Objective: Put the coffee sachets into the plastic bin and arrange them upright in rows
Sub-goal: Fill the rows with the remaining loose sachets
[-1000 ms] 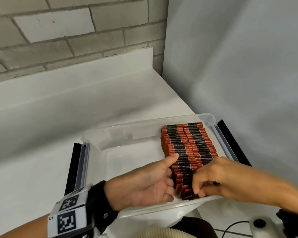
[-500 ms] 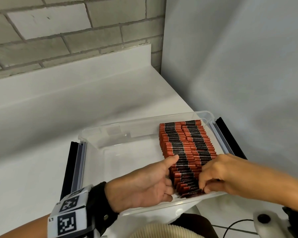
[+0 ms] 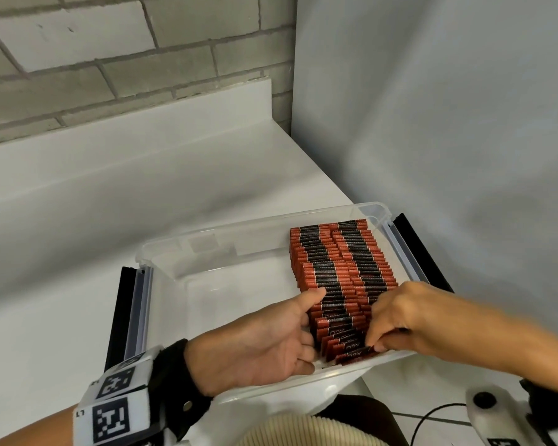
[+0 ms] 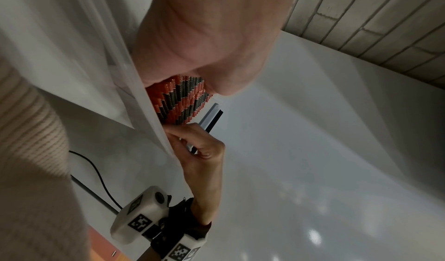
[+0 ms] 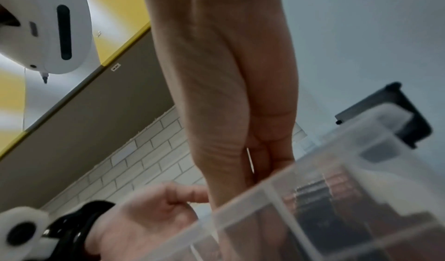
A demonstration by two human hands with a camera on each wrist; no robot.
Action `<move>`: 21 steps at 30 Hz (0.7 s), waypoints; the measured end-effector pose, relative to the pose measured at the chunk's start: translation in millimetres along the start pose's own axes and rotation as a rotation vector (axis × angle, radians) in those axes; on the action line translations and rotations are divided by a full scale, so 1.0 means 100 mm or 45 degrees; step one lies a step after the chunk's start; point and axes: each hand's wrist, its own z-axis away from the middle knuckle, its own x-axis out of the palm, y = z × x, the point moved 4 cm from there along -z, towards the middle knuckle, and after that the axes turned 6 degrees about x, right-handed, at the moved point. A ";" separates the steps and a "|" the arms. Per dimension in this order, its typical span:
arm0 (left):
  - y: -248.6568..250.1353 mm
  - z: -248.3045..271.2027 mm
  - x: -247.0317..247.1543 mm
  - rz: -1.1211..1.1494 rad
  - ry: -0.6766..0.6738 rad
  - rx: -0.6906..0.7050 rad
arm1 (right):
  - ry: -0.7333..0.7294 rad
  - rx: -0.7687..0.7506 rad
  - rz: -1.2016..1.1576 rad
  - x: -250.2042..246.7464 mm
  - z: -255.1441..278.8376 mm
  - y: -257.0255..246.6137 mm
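A clear plastic bin (image 3: 207,239) sits on the white counter. Red and black coffee sachets (image 3: 335,262) stand on edge in two rows along its right side; the nearest ones lean. My left hand (image 3: 311,320) is inside the bin, thumb on the sachets' tops and curled fingers holding their left ends. My right hand (image 3: 376,344) pinches the nearest leaning sachets at the bin's front wall. In the left wrist view the sachets (image 4: 183,101) show past my palm, with the right hand (image 4: 192,143) beside them. The right wrist view shows the bin wall (image 5: 313,189) and the left hand (image 5: 168,202).
Black rails flank the bin on the left (image 3: 123,317) and right (image 3: 419,252). A grey panel (image 3: 432,123) rises close on the right, a brick wall (image 3: 110,59) behind. The bin's left half holds no sachets. A cable (image 3: 432,416) lies near my right wrist.
Both hands stay at the near end of the rows. The right hand's fingers have shifted slightly over the nearest sachets; the left hand has hardly moved.
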 end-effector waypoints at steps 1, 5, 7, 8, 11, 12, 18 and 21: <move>0.00 0.00 0.00 -0.010 -0.002 -0.001 | -0.002 0.023 -0.014 -0.03 0.02 0.01; 0.01 0.02 0.01 0.004 -0.018 -0.007 | -0.035 -0.009 -0.021 -0.14 0.03 -0.05; 0.01 0.01 0.00 0.003 -0.013 -0.008 | -0.103 -0.089 0.057 -0.10 -0.03 -0.08; 0.02 0.02 0.01 0.019 -0.003 -0.010 | -0.133 -0.112 0.088 -0.07 -0.07 -0.07; 0.05 0.03 0.02 0.069 0.010 -0.024 | -0.127 -0.195 0.262 -0.04 -0.12 -0.06; 0.04 0.03 0.00 0.069 0.013 -0.022 | -0.100 -0.224 0.351 -0.04 -0.11 -0.07; 0.05 0.04 0.02 0.089 0.015 -0.021 | -0.016 -0.231 0.551 -0.05 -0.13 -0.09; 0.05 0.03 0.00 0.104 0.033 -0.013 | 0.062 -0.236 0.601 -0.03 -0.13 -0.10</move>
